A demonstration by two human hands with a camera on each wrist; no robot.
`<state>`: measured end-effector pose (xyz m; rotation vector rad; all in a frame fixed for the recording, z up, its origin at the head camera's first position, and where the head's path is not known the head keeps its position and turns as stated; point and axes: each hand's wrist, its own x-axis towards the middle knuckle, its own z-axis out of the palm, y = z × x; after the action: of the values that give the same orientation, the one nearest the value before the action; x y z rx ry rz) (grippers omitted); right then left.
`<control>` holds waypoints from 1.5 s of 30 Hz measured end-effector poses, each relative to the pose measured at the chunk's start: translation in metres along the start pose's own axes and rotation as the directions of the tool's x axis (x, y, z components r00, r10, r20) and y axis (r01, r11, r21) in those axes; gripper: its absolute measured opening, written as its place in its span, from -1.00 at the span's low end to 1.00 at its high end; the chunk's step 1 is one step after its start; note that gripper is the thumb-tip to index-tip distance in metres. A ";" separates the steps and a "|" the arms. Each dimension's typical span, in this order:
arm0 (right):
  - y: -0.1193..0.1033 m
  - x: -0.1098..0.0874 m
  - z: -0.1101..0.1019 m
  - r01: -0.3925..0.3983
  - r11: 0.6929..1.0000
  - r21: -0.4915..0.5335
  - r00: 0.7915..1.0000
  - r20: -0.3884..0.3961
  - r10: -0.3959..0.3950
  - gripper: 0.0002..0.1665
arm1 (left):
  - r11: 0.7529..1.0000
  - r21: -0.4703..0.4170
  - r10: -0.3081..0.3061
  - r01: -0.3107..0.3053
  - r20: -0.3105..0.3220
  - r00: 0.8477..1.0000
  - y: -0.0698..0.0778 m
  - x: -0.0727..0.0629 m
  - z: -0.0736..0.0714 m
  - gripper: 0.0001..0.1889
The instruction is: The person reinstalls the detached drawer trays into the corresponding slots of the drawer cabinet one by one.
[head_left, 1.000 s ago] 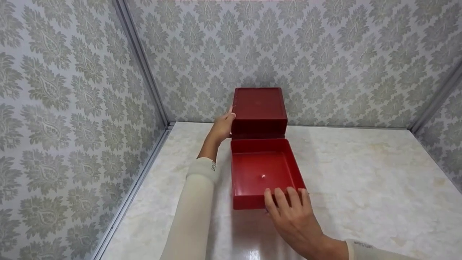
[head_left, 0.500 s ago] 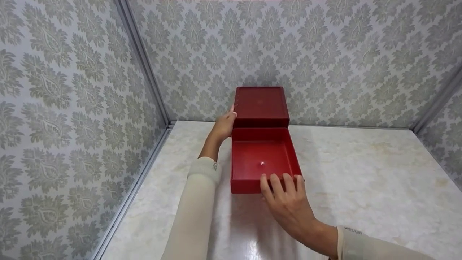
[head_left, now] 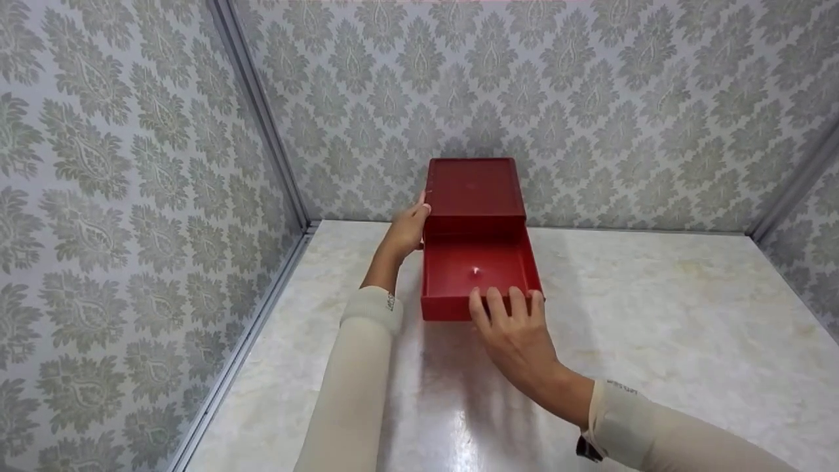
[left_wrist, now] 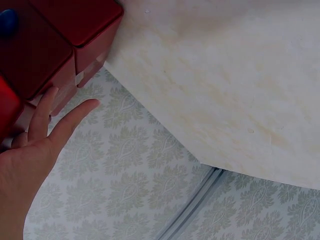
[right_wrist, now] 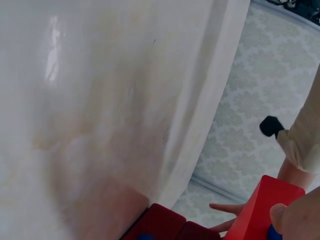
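Observation:
A dark red drawer unit (head_left: pixel 473 187) stands on the marbled table near the back wall. Its brighter red drawer (head_left: pixel 449 308) is partly pulled out, and nothing lies inside. My left hand (head_left: pixel 408 226) rests against the unit's left side with fingers extended, as the left wrist view also shows. At the drawer's front right, my right hand (head_left: pixel 518 341) grips the wall, fingers hooked over the rim. In the right wrist view its thumb lies beside a blue knob (right_wrist: pixel 273 233) on the drawer front. Another blue knob (left_wrist: pixel 7 22) appears on the unit in the left wrist view.
Patterned wallpaper panels (head_left: pixel 590 131) enclose the table (head_left: pixel 655 314) at the back and both sides. Grey metal strips (head_left: pixel 259 111) run along the left corner and the table's left edge.
The drawer has slid away from me, further into the unit, with my right hand moving along on its front wall. My left hand stays at the unit's side.

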<state>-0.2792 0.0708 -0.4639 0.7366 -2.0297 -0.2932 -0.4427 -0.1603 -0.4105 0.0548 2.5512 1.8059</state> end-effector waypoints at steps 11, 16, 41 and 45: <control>0.004 0.020 0.023 0.011 0.999 -0.044 1.000 0.028 -0.010 -0.16 | 1.000 0.020 0.019 -0.019 -0.012 1.000 0.001 -0.001 0.000 -0.41; -0.003 0.009 0.022 0.005 0.999 -0.032 1.000 0.008 -0.004 -0.01 | 0.998 0.055 0.018 -0.017 -0.021 1.000 -0.002 -0.002 0.000 -0.41; 0.000 -0.045 0.031 0.154 0.987 -0.051 0.955 0.262 -0.136 0.01 | 1.000 0.014 0.004 -0.004 0.007 1.000 -0.003 -0.001 -0.001 -0.41; 0.007 -0.039 0.043 0.139 0.988 -0.070 0.959 0.259 -0.117 -0.05 | 1.000 -0.004 0.007 -0.007 0.021 1.000 0.000 -0.001 -0.001 -0.41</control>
<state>-0.3023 0.0972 -0.5109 0.8113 -2.1969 -0.5742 -0.4422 -0.1616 -0.4103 0.0826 2.5362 1.8031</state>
